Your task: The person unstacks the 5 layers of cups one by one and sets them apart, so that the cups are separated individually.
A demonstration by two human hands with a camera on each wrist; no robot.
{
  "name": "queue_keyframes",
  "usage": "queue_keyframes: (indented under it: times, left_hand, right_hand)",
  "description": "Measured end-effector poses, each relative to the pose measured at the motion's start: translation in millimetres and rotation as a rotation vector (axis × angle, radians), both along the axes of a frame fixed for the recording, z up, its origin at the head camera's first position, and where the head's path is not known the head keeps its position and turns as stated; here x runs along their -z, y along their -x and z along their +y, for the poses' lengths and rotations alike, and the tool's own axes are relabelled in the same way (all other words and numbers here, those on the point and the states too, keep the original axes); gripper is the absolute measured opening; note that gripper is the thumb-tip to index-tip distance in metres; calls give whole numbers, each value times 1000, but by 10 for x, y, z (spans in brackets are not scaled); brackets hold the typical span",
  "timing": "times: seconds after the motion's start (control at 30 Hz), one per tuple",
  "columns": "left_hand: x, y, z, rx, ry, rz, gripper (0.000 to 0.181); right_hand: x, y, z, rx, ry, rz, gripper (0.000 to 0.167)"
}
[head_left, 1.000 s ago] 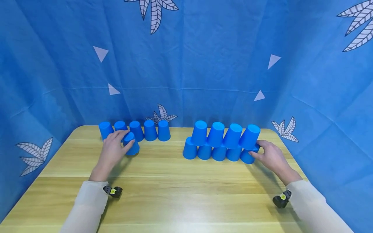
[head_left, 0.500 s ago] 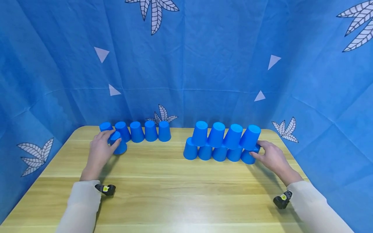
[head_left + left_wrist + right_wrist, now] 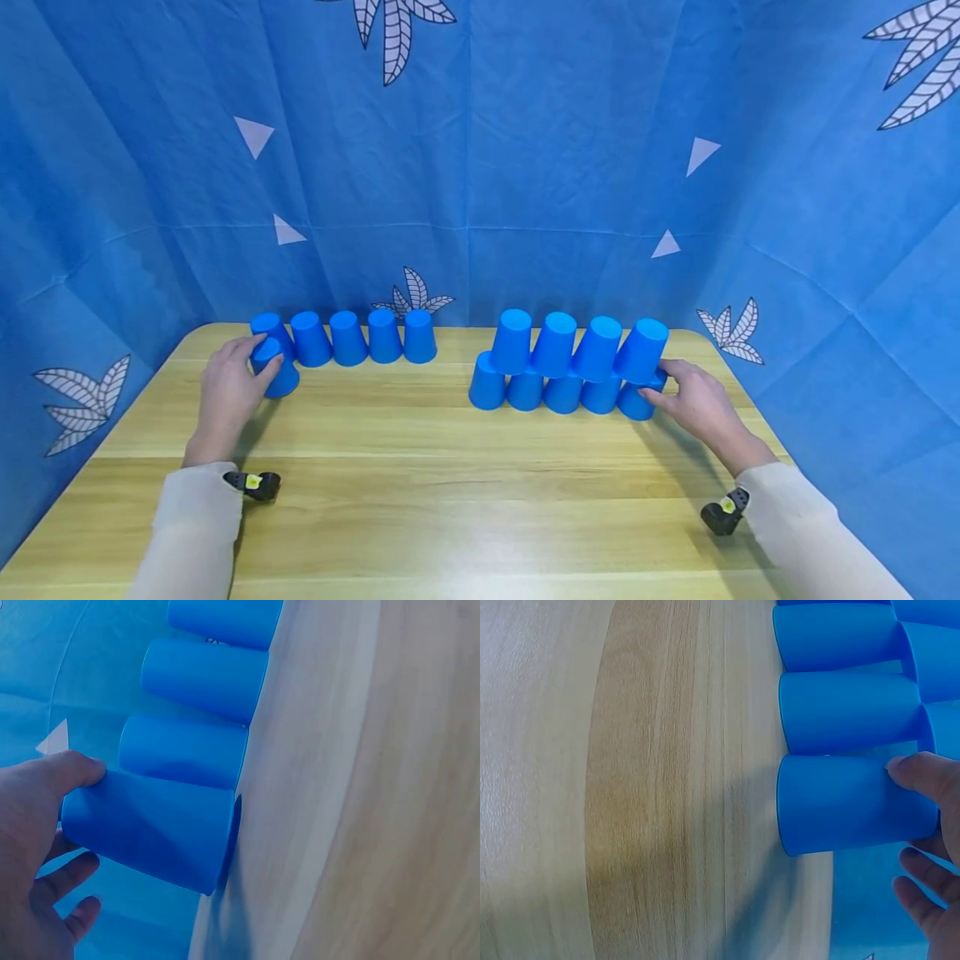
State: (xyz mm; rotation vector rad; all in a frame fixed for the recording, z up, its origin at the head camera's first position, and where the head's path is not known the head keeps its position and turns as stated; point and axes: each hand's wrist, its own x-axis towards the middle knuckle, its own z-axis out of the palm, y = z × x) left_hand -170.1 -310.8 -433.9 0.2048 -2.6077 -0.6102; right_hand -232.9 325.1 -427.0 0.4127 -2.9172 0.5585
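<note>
My half-curled left hand pinches the front cup high, likely leaving its rim clear; half-curled right hand pinches the end cup, likely steadying the stack.

The held cup in the left hand blocks the lower part of the leftmost cup in the row behind it, and the 4 upper cups cover bits of the 5 lower cups. Right hand hides some of the end lower cup too. Sleeves and table run off the bottom, 2 leaf prints get chopped at the edges, and whatever's on the yellow tags is too tiny to make out. Over on the wrist cams each hand gets cropped at the side, and the left view's topmost cup is sliced by the top edge
</note>
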Motion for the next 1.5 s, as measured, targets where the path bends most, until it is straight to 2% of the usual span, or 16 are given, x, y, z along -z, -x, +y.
queue_keyframes:
  times: [0.2, 0.43, 0.67, 0.83, 0.97, 1.13, 1.23, 1.5]
  left_hand:
    - [16, -9, -58, -25, -11, 13, 53]
    - [11, -18, -113, -47, -32, -7, 55]
    - [-44, -21, -104, -62, -14, -20, 56]
    - [-162, -13, -35, -50, 14, -61, 63]
    - [-287, -16, 69, -5, 52, -78, 62]
    - [-403, -35, 223, 81, 68, -77, 61]
    - [-463, -49, 322, 142, 64, -73, 61]
    - [-595, -125, 627, 276, 13, -131, 64]
  right_hand:
    - [-20, -1, 16, 6, 1, 6, 59]
    - [-12, -6, 38, 6, 4, 1, 60]
    - [-5, -20, 68, 19, 11, -8, 60]
    - [3, -28, 84, 21, 10, -7, 59]
    - [6, -29, 91, 23, 11, -6, 60]
    - [-2, -31, 85, 23, 12, -4, 62]
    - [-7, -26, 73, 24, 12, -5, 62]
    - [-3, -5, 1, 3, 19, -18, 61]
